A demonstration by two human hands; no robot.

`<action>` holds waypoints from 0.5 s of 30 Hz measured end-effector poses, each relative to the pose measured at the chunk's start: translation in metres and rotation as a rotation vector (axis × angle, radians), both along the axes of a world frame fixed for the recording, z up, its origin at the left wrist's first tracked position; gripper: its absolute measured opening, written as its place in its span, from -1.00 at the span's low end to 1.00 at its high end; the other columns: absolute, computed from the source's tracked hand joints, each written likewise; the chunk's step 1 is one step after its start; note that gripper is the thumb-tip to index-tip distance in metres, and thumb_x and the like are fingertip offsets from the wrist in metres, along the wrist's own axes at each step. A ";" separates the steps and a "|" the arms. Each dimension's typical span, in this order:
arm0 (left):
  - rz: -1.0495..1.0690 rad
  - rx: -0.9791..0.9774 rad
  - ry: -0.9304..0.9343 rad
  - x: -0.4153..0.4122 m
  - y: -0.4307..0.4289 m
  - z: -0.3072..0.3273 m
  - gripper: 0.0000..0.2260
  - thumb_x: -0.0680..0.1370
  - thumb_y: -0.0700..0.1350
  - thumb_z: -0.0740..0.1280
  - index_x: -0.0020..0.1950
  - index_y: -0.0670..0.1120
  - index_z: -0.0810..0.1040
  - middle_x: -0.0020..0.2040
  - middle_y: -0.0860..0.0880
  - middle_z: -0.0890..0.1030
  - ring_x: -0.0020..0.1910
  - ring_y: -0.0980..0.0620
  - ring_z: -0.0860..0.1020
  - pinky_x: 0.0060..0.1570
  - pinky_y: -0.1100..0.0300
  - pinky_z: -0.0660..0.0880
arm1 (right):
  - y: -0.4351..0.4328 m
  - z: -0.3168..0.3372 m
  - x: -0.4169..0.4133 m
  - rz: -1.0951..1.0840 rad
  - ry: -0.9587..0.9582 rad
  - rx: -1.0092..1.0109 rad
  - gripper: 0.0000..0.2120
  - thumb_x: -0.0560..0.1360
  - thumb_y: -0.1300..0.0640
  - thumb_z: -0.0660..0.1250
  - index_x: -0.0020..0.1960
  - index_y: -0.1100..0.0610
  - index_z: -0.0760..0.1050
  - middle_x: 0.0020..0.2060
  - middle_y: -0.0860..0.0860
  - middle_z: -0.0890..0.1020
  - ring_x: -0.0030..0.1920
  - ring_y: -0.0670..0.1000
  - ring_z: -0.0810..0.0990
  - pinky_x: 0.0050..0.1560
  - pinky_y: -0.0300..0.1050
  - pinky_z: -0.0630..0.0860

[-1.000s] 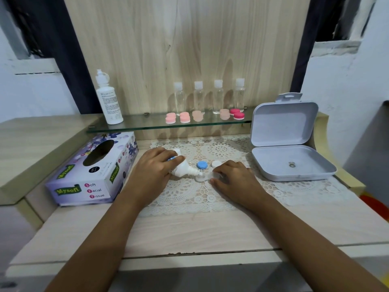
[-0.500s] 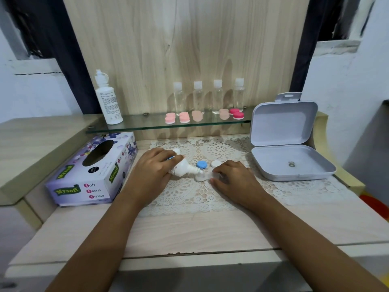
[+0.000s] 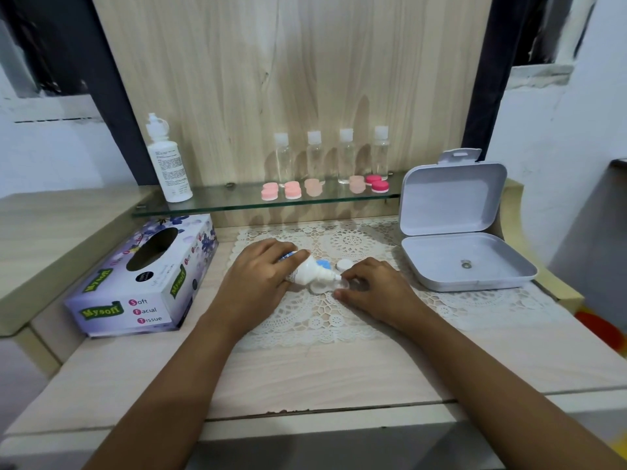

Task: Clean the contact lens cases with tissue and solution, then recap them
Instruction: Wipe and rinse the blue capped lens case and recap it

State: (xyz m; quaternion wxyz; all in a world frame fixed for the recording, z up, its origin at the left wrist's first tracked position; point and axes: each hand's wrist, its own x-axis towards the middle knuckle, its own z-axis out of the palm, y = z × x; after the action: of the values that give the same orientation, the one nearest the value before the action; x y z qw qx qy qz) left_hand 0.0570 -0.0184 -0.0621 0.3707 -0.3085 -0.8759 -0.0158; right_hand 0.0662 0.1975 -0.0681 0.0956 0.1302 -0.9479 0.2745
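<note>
A small solution bottle (image 3: 305, 272) is gripped by the left hand (image 3: 259, 278), its nozzle tilted over the open lens case (image 3: 320, 288), which is pinched by the right hand (image 3: 376, 291).

A lace mat (image 3: 305, 320) lies on the table (image 3: 339, 378), with a tissue box (image 3: 142, 276) to its left and an open hinged box (image 3: 509, 279) on its right end. On the mat's middle, the left hand (image 3: 258, 276) holds a small bottle (image 3: 307, 273) tipped rightward over a lens case (image 3: 322, 287), which the right hand (image 3: 376, 290) pinches from the right. Two caps (image 3: 343, 265) sit just behind the case. Behind the mat runs a glass shelf (image 3: 220, 203). It carries a tall bottle (image 3: 168, 164) at its left and a row of four little bottles (image 3: 346, 157) to the right, with spare cases (image 3: 314, 187) in front of them.
</note>
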 end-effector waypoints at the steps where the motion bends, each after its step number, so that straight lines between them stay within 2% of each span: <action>1: -0.002 -0.013 0.011 0.000 0.001 0.000 -0.57 0.32 -0.16 0.54 0.17 -0.12 0.59 0.03 -0.10 0.63 -0.01 -0.14 0.57 0.00 0.03 0.48 | 0.000 0.000 0.000 -0.001 -0.001 0.004 -0.66 0.41 -0.10 0.39 0.13 -0.01 0.56 0.08 0.00 0.53 0.15 0.02 0.43 0.17 -0.04 0.36; 15: -0.017 -0.067 0.121 -0.003 0.004 0.001 -0.59 0.30 -0.26 0.54 0.13 -0.14 0.61 0.03 -0.13 0.64 0.00 -0.16 0.57 -0.01 0.00 0.50 | 0.001 0.000 0.000 0.008 -0.001 0.021 -0.64 0.42 -0.12 0.38 0.15 0.01 0.56 0.09 0.01 0.52 0.16 0.02 0.42 0.18 -0.05 0.35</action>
State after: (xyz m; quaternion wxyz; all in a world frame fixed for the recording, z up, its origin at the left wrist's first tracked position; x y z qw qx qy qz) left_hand 0.0535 -0.0145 -0.0615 0.4123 -0.3286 -0.8492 0.0291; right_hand 0.0659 0.1981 -0.0682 0.0925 0.1349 -0.9502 0.2651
